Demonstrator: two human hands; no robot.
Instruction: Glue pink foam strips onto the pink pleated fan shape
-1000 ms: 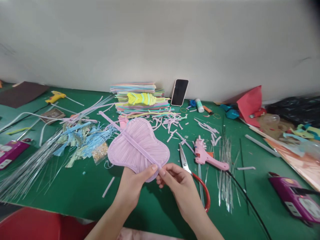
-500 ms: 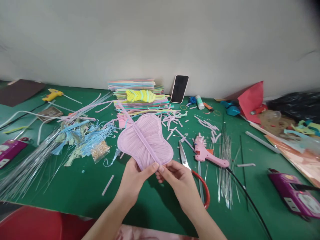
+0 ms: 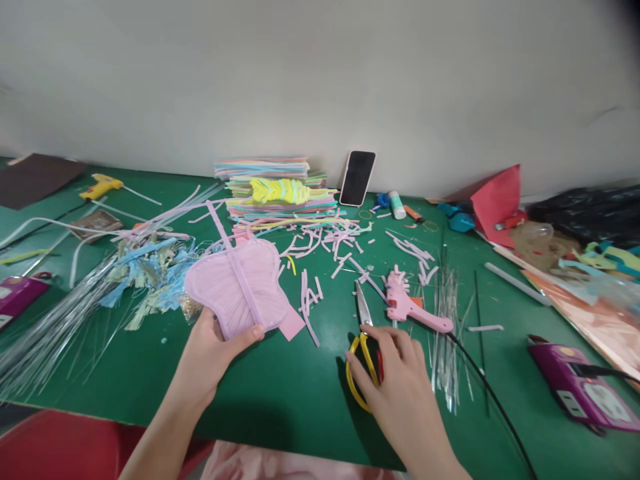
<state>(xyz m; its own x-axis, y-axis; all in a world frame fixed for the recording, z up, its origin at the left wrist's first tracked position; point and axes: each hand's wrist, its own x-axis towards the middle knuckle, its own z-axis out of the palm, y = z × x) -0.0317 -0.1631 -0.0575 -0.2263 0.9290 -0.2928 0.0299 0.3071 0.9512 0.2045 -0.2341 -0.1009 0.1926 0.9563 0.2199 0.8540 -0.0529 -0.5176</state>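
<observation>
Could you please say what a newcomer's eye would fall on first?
Probably the lilac butterfly-shaped piece in the left hand, left of centre. Next come the yellow-and-red-handled scissors at the right hand, then the yellow bundle among the pipe cleaners near the wall.

The head-worn view looks forward and down from over the near edge of the tabletop, close to the person's hands, and reaches past the far edge to the wall.

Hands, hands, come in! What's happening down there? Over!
Left hand gripping lobed lilac piece by its near edge. Right hand touching yellow-and-red-handled metal scissors. Pink plastic glue gun lying close by.
</observation>
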